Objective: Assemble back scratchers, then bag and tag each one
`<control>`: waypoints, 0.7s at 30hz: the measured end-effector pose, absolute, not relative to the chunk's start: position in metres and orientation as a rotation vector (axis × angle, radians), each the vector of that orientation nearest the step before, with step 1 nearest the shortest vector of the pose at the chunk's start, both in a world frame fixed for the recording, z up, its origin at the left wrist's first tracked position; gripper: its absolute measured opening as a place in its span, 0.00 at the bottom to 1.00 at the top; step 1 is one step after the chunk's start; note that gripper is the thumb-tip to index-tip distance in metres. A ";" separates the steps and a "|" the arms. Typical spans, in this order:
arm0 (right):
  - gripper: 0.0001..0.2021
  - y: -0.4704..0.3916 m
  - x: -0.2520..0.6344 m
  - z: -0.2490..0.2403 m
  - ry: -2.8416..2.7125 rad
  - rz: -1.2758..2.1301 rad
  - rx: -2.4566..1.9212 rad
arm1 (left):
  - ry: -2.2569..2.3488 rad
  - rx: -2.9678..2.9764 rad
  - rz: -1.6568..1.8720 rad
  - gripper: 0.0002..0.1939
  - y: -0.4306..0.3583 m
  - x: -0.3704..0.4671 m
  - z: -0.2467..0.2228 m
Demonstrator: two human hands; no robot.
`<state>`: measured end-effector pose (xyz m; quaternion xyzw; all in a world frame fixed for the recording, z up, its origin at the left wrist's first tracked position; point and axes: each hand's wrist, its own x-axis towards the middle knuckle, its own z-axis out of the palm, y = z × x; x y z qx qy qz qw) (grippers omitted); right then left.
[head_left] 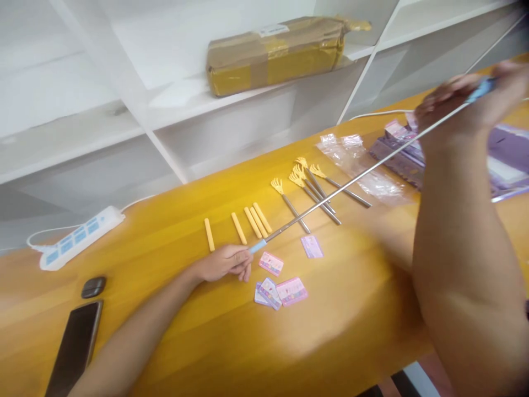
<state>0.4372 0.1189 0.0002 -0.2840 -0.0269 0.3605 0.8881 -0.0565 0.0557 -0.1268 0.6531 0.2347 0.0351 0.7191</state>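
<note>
A long, thin telescopic back scratcher (363,173) with light-blue ends is stretched out slantwise across the view. My left hand (227,262) is closed around its lower blue handle, just above the table. At the upper right, my raised right hand (458,105) grips the other blue end, which its fingers mostly cover. Beneath the rod lie several yellow hand-shaped scratcher heads (278,186) on metal rods. Several loose yellow handle tubes (238,227) rest beyond my left hand. Near it are several pink and purple cards (291,290).
Clear plastic bags (380,179) and purple packaging (400,157) lie at the right. A white power strip (82,237), a dark earbud case (93,286) and a phone (76,347) are at the left. A taped cardboard box (276,55) sits on the white shelf behind.
</note>
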 end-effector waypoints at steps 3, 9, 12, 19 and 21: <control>0.33 0.150 0.383 -0.014 -0.526 0.644 -0.663 | 0.539 1.457 0.121 0.25 0.053 -0.057 -0.129; 0.37 0.128 0.210 -0.077 -0.922 0.829 -0.840 | 0.576 1.351 0.323 0.24 0.046 -0.053 -0.133; 0.38 0.095 0.154 -0.110 -1.031 1.066 -0.823 | 0.580 1.329 0.388 0.24 0.043 -0.051 -0.134; 0.38 0.083 0.151 -0.126 -1.020 1.155 -0.823 | 0.528 1.272 0.347 0.23 0.050 -0.051 -0.138; 0.38 0.085 0.151 -0.129 -1.024 1.181 -0.829 | 0.516 1.255 0.346 0.23 0.052 -0.050 -0.138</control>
